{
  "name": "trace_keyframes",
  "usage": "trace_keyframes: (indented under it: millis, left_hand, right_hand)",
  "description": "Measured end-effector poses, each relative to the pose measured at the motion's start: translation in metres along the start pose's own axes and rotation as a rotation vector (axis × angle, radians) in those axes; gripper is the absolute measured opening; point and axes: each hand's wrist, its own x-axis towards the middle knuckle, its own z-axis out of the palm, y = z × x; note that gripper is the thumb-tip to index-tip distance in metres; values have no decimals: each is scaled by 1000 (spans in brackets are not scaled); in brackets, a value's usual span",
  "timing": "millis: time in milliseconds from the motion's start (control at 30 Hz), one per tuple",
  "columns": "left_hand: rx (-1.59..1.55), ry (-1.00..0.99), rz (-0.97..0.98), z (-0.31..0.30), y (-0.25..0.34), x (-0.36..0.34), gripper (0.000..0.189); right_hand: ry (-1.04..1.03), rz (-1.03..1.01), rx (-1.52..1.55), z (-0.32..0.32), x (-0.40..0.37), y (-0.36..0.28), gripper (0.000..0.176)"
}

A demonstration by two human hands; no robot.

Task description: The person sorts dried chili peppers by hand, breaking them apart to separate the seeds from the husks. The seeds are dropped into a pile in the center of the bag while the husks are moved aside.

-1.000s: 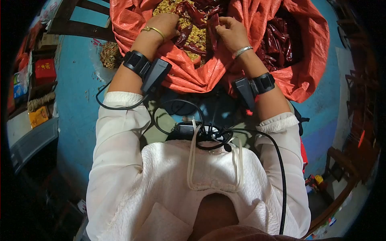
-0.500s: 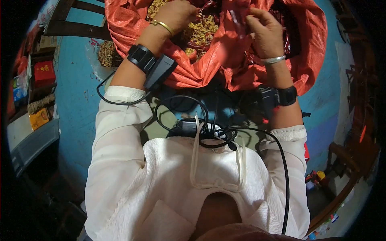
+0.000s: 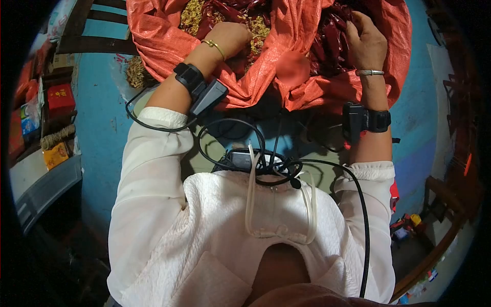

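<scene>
Left sack (image 3: 158, 43), red, far side: yellow flakes (image 3: 191, 18) with chillies (image 3: 208, 23) among them. Right sack (image 3: 395, 51), red, just beside it: dark red peppers (image 3: 327, 43). Left hand (image 3: 231, 39), gold bracelet (image 3: 214, 48): over the left sack's contents, fingers curled, tips hidden; hold cannot be told. Right hand (image 3: 368, 43), silver bracelet (image 3: 369, 72): over the right sack's peppers, fingers bent, thumb near them; grip unclear.
</scene>
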Motion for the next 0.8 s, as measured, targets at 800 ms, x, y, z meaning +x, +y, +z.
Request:
trace_keyframes:
  millis: [800]
  left_hand:
    - [-818, 399, -366, -5, -29, -19, 12]
  right_hand:
    - [-666, -54, 394, 83, -18, -100, 19]
